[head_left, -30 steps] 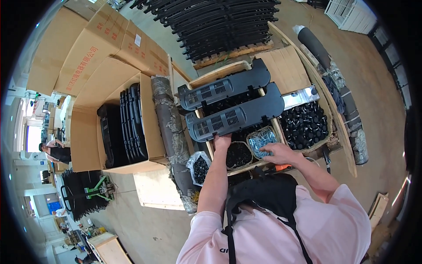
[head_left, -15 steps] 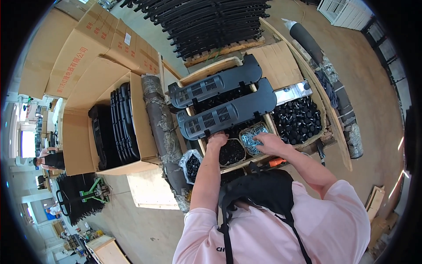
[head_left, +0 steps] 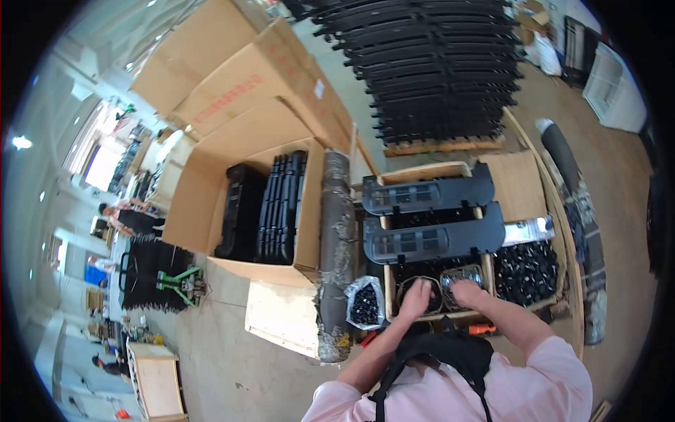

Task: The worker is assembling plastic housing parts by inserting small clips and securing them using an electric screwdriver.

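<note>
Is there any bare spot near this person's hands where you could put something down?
The wooden crate is crowded. Left hand and right hand sit over two bowls. Free patches: the pale board left of the dark roll, and the brown panel beyond the black plates.

A large brown corrugated cardboard carton [head_left: 239,98] lies at the upper left, its flat side bearing red printing and a small white rectangular label [head_left: 318,88]. Just below it an open brown cardboard box [head_left: 309,211] stands on the floor, packed with upright black panels. Near the wooden crate, a clear plastic bag of small black parts [head_left: 365,304] sits on the floor. A silvery plastic-wrapped package [head_left: 526,231] lies at the crate's right side.
</note>
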Available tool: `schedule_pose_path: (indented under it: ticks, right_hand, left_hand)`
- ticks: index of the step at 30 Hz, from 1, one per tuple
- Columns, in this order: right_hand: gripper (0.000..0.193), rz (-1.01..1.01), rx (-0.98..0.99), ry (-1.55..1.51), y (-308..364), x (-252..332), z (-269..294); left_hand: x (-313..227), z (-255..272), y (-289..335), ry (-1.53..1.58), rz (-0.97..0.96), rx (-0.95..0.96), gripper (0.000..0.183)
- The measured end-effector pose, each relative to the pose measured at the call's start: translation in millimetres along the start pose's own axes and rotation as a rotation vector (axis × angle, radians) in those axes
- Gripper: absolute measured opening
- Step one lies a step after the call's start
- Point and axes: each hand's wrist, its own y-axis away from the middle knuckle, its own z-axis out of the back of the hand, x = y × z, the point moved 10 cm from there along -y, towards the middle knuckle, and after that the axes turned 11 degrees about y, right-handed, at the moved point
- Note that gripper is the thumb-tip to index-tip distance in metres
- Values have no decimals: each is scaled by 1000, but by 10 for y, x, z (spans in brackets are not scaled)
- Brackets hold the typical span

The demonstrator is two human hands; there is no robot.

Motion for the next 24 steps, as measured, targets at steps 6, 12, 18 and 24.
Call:
schedule_pose_path:
  ticks: [6, 12, 18, 24]
  right_hand:
    - [28, -67, -51, -99, -17, -253, -1]
    - [26, -167, -138, -112, 68, -328, 222]
    - [34, -210, -225, -360, 173, -490, -10]
    - [21, -92, 27, -1801, 388, -176, 59]
  left_hand:
    - [-284, -77, 245, 977, 400, 214, 22]
    - [-170, -130, 258, 1067, 474, 231, 27]
    - [-50, -145, 304, 1107, 488, 160, 28]
    - [-16, -146, 217, 1026, 443, 164, 27]
